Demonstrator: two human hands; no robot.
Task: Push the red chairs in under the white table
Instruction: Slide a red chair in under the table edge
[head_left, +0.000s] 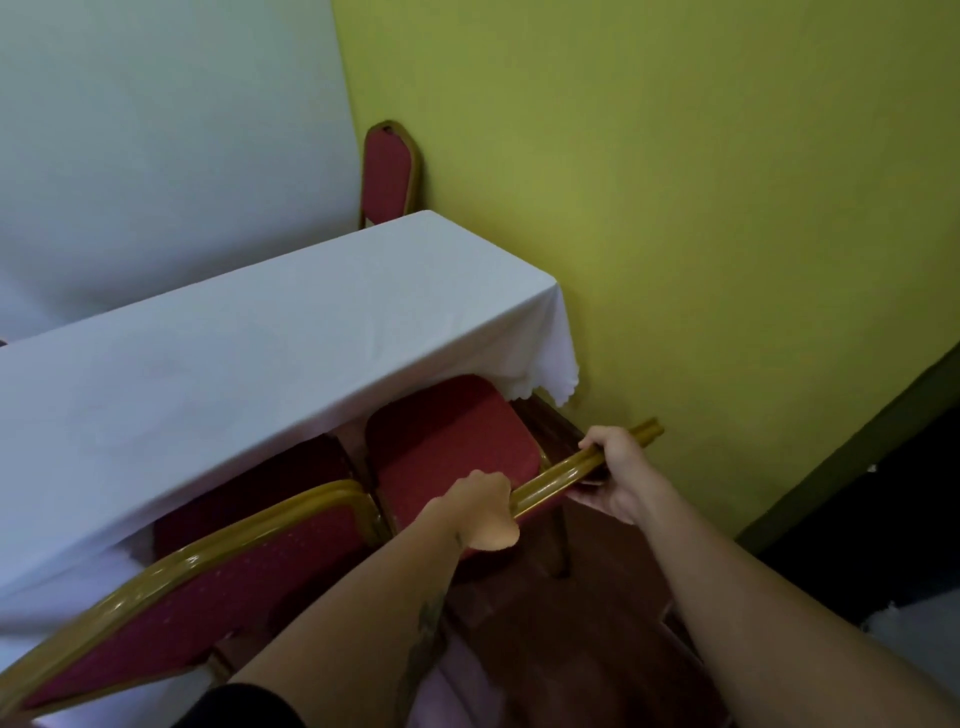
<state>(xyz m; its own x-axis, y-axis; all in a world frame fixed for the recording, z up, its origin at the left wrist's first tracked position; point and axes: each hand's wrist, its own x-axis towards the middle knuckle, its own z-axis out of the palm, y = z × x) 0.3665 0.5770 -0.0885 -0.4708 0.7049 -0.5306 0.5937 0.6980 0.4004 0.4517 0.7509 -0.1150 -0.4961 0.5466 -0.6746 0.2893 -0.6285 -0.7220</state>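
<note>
A white-clothed table (249, 338) runs from the left edge to the green wall. At its right end a red chair (447, 436) with a gold frame has part of its seat under the cloth. My left hand (480, 512) and my right hand (615, 475) both grip the gold top rail of that chair's back. To the left, a second red chair (208, 577) stands close to the table, its seat mostly under the cloth. A third red chair (389, 174) stands at the table's far side, against the wall.
A green wall (675, 208) closes the right side, right beside the held chair. A white panel (156, 130) fills the back left. Dark red-brown floor (597, 649) lies under my arms. A dark opening (883, 519) sits at the lower right.
</note>
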